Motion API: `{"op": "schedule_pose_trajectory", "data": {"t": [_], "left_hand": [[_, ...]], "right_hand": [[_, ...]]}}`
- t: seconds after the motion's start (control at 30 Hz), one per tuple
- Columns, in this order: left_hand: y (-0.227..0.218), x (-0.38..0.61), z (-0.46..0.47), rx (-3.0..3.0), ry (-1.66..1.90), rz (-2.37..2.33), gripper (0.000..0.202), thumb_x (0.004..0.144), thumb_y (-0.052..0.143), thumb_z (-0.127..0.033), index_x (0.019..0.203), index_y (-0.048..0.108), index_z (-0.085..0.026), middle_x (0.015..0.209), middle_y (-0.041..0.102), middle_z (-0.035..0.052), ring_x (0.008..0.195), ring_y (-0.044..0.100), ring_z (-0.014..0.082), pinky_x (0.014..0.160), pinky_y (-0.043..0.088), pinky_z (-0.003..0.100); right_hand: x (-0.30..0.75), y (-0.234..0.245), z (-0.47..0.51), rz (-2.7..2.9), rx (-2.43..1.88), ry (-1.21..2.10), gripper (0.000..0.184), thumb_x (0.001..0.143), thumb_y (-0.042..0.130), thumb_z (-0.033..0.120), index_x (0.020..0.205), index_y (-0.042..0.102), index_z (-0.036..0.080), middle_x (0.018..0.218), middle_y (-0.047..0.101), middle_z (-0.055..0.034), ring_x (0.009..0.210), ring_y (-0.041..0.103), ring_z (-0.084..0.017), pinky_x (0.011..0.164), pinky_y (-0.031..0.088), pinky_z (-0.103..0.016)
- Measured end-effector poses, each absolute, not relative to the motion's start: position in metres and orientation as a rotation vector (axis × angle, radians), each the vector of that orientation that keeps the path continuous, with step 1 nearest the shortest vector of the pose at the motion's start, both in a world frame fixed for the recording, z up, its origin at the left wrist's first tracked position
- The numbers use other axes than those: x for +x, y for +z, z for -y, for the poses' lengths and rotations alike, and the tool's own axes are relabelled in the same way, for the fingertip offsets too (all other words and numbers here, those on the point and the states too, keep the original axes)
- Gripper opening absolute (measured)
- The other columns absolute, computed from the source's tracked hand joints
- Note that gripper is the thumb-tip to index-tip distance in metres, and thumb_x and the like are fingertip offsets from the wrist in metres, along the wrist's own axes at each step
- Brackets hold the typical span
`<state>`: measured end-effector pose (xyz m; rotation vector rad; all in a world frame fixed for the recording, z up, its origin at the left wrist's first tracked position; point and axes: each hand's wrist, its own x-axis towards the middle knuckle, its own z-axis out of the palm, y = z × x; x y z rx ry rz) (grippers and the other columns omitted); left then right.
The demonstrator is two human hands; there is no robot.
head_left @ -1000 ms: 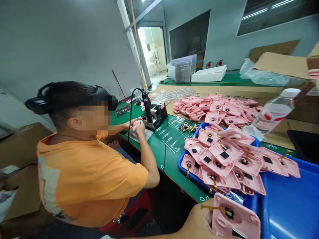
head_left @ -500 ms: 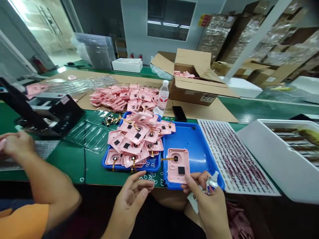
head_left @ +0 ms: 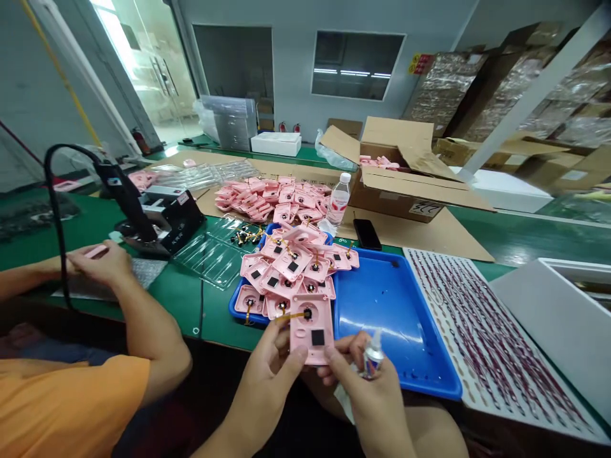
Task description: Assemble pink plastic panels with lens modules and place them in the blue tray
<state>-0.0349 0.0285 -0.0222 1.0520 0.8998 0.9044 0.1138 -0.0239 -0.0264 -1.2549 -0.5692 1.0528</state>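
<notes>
Grey walls [head_left: 296, 76], bright glass doorway [head_left: 143, 63] left, dark interior window [head_left: 356, 67], green workbench [head_left: 525, 234].

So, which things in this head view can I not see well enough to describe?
The small bottle: label covered by fingers of the right hand, head view.
The pink plate: lower left corner under the left hand thumb.
The white foam box: contents mostly hidden by its wall, cut off by the right edge.
The co-worker's hand: pink item inside too small.

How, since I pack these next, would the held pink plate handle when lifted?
Probably stiff and light: the pink plate is flat though the left hand and right hand pinch only its lower edge. Its thin orange strip looks bendable, fragile.
</notes>
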Motion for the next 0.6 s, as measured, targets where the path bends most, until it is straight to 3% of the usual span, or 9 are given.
{"op": "schedule_pose_trajectory", "data": {"t": [0.2, 0.27, 0.37, 0.5, 0.6], "left_hand": [[0.004, -0.061, -0.098, 1.204, 1.218, -1.158, 0.053, 0.088, 0.078, -0.049, 0.128, 0.065, -0.017, 0.123, 0.077, 0.0134, 0.108, 0.075, 0.0274, 0.089, 0.061, 0.032], [0.008, -0.071, -0.141, 1.309, 1.305, -1.302, 0.047, 0.092, 0.072, -0.041, 0.13, 0.064, -0.016, 0.124, 0.077, 0.0137, 0.103, 0.076, 0.0263, 0.085, 0.062, 0.033], [0.006, -0.069, -0.204, 1.488, 1.144, -1.518, 0.047, 0.093, 0.06, -0.025, 0.139, 0.058, -0.014, 0.122, 0.077, 0.0145, 0.095, 0.077, 0.0231, 0.083, 0.061, 0.033], [-0.004, -0.047, -0.249, 1.618, 0.886, -1.538, 0.031, 0.084, 0.068, -0.022, 0.112, 0.072, -0.01, 0.095, 0.081, 0.0135, 0.077, 0.075, 0.0258, 0.075, 0.059, 0.036], [-0.005, -0.039, -0.253, 1.731, 0.772, -1.59, 0.019, 0.082, 0.072, -0.029, 0.094, 0.076, -0.015, 0.092, 0.08, 0.0132, 0.087, 0.075, 0.0323, 0.082, 0.057, 0.039]], "right_hand": [[0.12, -0.019, 0.005, 0.731, -1.262, 0.951, 0.046, 0.084, 0.083, 0.048, 0.071, 0.046, 0.023, 0.085, 0.077, -0.0056, 0.072, 0.077, -0.023, 0.065, 0.065, -0.033], [0.146, -0.021, -0.006, 0.756, -1.349, 0.825, 0.047, 0.085, 0.081, 0.051, 0.071, 0.045, 0.024, 0.084, 0.076, -0.006, 0.074, 0.077, -0.024, 0.068, 0.065, -0.036], [0.199, -0.03, -0.028, 0.788, -1.552, 0.656, 0.047, 0.084, 0.076, 0.056, 0.071, 0.044, 0.025, 0.085, 0.075, -0.006, 0.077, 0.077, -0.025, 0.073, 0.065, -0.038], [0.275, -0.047, -0.063, 0.741, -1.844, 0.503, 0.03, 0.086, 0.076, 0.042, 0.079, 0.058, 0.02, 0.081, 0.071, -0.0048, 0.078, 0.072, -0.023, 0.072, 0.061, -0.037], [0.319, -0.053, -0.085, 0.721, -2.078, 0.385, 0.021, 0.094, 0.074, 0.034, 0.089, 0.066, 0.016, 0.092, 0.071, -0.0036, 0.086, 0.069, -0.02, 0.082, 0.058, -0.038]]}}
